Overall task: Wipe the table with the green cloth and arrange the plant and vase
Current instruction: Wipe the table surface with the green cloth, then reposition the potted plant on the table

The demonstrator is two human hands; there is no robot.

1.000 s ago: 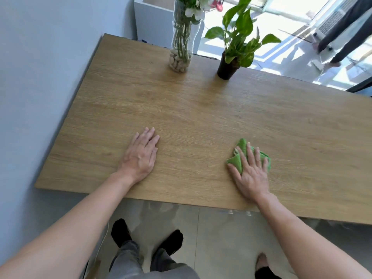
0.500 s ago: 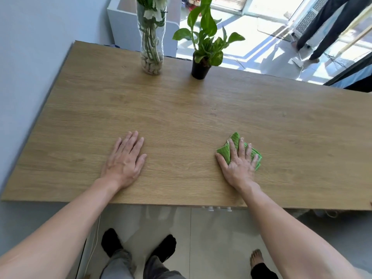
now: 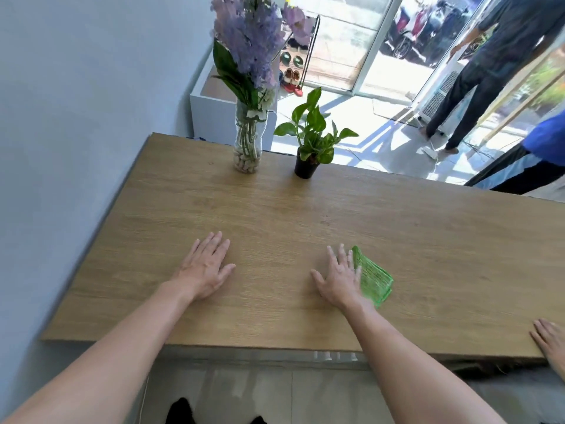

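My left hand [image 3: 204, 269] lies flat on the wooden table [image 3: 434, 240], fingers spread, holding nothing. My right hand [image 3: 337, 278] also rests flat with fingers apart. The folded green cloth [image 3: 374, 278] lies just to its right, its left edge touching my outer fingers. At the table's far edge stands a glass vase [image 3: 247, 148] with pebbles and purple flowers. A leafy plant in a black pot [image 3: 305, 168] stands just right of the vase. Both are well beyond my hands.
A grey wall [image 3: 76, 148] runs along the table's left end. Another person's hand [image 3: 550, 344] rests on the near right edge. A white cabinet [image 3: 211, 114] stands behind the table. A person [image 3: 489, 71] stands by the glass door at back right.
My right hand has slid left off the green cloth, which now lies mostly uncovered beside it. The view has tilted up. Another hand has appeared at the near right edge.
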